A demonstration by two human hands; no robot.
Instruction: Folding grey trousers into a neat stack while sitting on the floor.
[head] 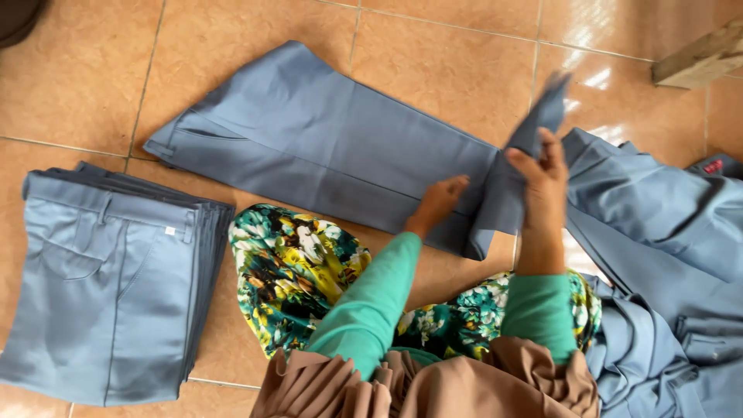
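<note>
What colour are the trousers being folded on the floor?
The trousers are a plain grey-blue, matching the folded stack. The head view shows this best.

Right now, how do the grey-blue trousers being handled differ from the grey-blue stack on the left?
The spread grey-blue trousers lie single and long, leg end lifted by the right hand, left hand pressing. The folded grey-blue stack is short, layered, untouched. Both share the cloth and tan floor tiles.

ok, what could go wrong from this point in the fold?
1. The right hand grips only the bunched leg end of the grey-blue trousers; it could slip or land askew, making a crooked fold.
2. The left hand presses just one spot, so the fabric may shift on the glossy tiled floor.
3. The unfolded heap lies close and could snag.
</note>
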